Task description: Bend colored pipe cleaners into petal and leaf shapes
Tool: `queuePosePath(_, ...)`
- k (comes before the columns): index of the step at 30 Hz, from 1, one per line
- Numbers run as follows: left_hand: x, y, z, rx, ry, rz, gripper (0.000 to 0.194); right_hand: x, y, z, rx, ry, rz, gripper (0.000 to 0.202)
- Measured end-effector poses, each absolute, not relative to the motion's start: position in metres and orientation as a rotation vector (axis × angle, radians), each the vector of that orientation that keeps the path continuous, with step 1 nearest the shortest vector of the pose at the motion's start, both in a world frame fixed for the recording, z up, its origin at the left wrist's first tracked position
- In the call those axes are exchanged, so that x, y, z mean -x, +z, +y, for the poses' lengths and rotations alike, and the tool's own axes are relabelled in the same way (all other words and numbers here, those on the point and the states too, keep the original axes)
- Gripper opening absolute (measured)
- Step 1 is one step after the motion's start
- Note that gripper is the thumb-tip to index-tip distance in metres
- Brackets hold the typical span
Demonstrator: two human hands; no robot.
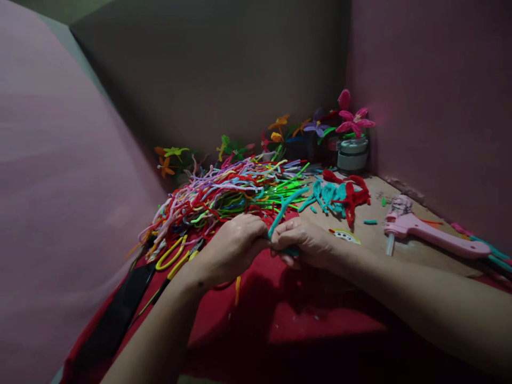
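Note:
A teal pipe cleaner (283, 209) is pinched between my two hands, with one length rising above them and a bit showing below the fingers. My left hand (245, 238) is closed on it, knuckles up. Right beside it, my right hand (298, 239) is closed on the same piece, fingers bent. The fingertips of both hands nearly touch. Beyond them lies a big pile of multicoloured pipe cleaners (236, 186). Teal looped shapes (330, 194) and red shaped pieces (352, 197) rest on the brown board to the right.
A pink glue gun (436, 234) lies on the board (376, 256) at right. Yellow-handled tools (172, 258) and a black strip (120, 309) are at left on the red cloth (288, 314). Pipe-cleaner flowers (356, 121) stand at the back, one in a grey container (352, 154).

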State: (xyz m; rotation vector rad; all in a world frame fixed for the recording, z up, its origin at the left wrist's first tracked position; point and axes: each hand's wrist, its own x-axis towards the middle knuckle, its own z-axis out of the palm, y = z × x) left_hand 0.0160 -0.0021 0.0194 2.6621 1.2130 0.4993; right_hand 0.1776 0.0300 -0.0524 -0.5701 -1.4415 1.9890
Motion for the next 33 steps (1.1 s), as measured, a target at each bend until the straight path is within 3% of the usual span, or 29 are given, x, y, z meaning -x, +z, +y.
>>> queuePosePath(4, -0.017, 0.008, 0.001, -1.874, 0.562, 1.325, 0.020, -0.176, -0.047, 0.020, 0.759, 1.602, -1.686, 0.014)
queuePosePath(7, -0.018, -0.006, 0.002, -1.294, 0.682, 1.244, 0.018, -0.177, -0.047, 0.012, 0.801, 0.898, -1.948, 0.021)
queuePosePath(10, -0.018, -0.014, 0.000, -1.018, 0.740, 1.132, 0.019, -0.179, -0.051, 0.006, 0.683, 0.300, -2.090, 0.021)
queuePosePath(12, -0.017, -0.012, -0.003, -0.993, 0.754, 1.106, 0.020, -0.181, -0.052, 0.005, 0.617, 0.198, -2.113, 0.019)
queuePosePath(14, -0.016, -0.006, -0.006, -1.094, 0.793, 1.146, 0.019, -0.182, -0.049, 0.006, 0.619, 0.350, -2.063, 0.019)
queuePosePath(19, -0.013, 0.012, -0.017, -1.689, 1.083, 1.322, 0.013, -0.181, -0.036, 0.010, 0.593, 1.268, -1.691, 0.017)
queuePosePath(22, -0.012, 0.016, -0.022, -2.055, 1.131, 1.205, 0.011, -0.182, -0.032, 0.011, 0.495, 1.557, -1.565, 0.017)
queuePosePath(27, -0.009, 0.020, -0.023, -2.428, 0.984, 1.157, 0.008, -0.183, -0.033, 0.011, 0.434, 1.730, -1.566, 0.014)
queuePosePath(33, -0.015, 0.031, -0.026, -2.464, 0.781, 1.198, 0.010, -0.186, -0.029, 0.009, 0.475, 1.677, -1.627, 0.014)
